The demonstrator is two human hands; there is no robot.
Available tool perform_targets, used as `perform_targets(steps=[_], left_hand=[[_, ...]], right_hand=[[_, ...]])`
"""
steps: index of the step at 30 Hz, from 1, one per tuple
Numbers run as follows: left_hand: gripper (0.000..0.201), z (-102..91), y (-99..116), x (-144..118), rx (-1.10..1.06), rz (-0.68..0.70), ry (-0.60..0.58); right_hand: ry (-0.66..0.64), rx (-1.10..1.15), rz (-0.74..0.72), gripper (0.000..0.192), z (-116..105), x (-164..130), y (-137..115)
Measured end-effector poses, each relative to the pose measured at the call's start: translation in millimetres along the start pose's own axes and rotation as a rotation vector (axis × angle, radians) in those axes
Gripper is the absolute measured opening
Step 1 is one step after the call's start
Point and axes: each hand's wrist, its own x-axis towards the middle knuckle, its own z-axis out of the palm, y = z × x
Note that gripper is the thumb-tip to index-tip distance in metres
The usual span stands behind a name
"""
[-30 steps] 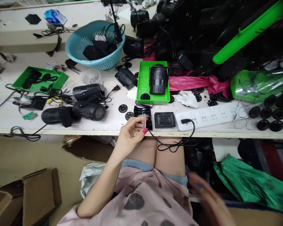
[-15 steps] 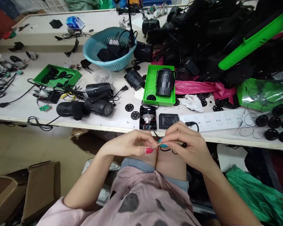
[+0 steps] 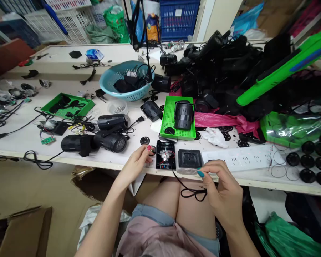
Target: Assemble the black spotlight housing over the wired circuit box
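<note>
My left hand (image 3: 137,162) is at the table's front edge, just left of an opened black housing (image 3: 166,155) with red wires and a pale part inside. Its thumb and finger are pressed together over a black perforated disc, which they partly cover; what they pinch, if anything, does not show. My right hand (image 3: 222,189) pinches thumb and forefinger at the right front corner of a black square part (image 3: 189,159). Anything between those fingertips is too small to make out. From the housing a black cable (image 3: 194,192) hangs looped over the lap.
A green tray (image 3: 164,132) bearing a black lamp body (image 3: 183,115) stands behind the housing. To the right lies a white power strip (image 3: 238,159). Black lamps (image 3: 111,140) lie left, with a blue basket (image 3: 107,87) farther back. A green bar (image 3: 273,75) slants in from the right.
My hands have parted from in front of the lap, where they met around a small thin thing. The left moved left and up to the table; the right moved right. The view tilted up.
</note>
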Motion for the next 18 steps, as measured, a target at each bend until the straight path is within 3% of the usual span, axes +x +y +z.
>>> perform_targets(steps=[3,9,18], left_hand=[[0.042,11.9,-11,10,0.023,0.023,-0.049],[0.042,36.0,-11,13,0.026,0.047,0.014],[0.031,49.0,-1,12,0.08,0.089,0.087]], right_hand=[[0.055,-0.008,0.019,0.012,4,0,6],[0.079,0.009,0.049,0.009,8,-2,13],[0.15,-0.01,-0.002,0.008,14,25,18]])
